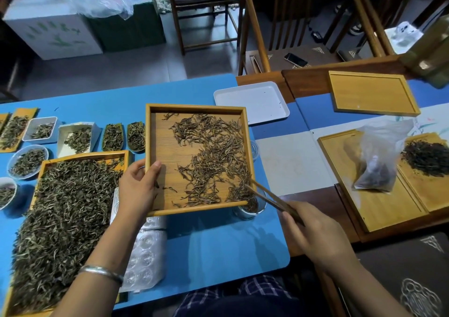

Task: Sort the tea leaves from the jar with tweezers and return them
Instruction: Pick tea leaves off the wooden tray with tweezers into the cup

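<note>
Now we tilt the square bamboo tray (155, 146), left hand (138, 185) gripping its edge, while the right hand (313, 234) pinches slim bamboo tweezers (269, 197), sweeping brown tea leaves (213, 158) toward the corner, slowly, into the glass jar (247, 211) just beneath.

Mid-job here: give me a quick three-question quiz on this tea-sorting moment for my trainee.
1. True or false: the left hand holds the wooden tray by its left edge.
2. What does the right hand hold? A) a spoon B) tweezers C) a brush
3. Fill in: the tweezer tips reach the tea leaves at the tray's near-right corner, which sits over the glass ____.

Key: 1 true; 2 B; 3 jar.
</note>
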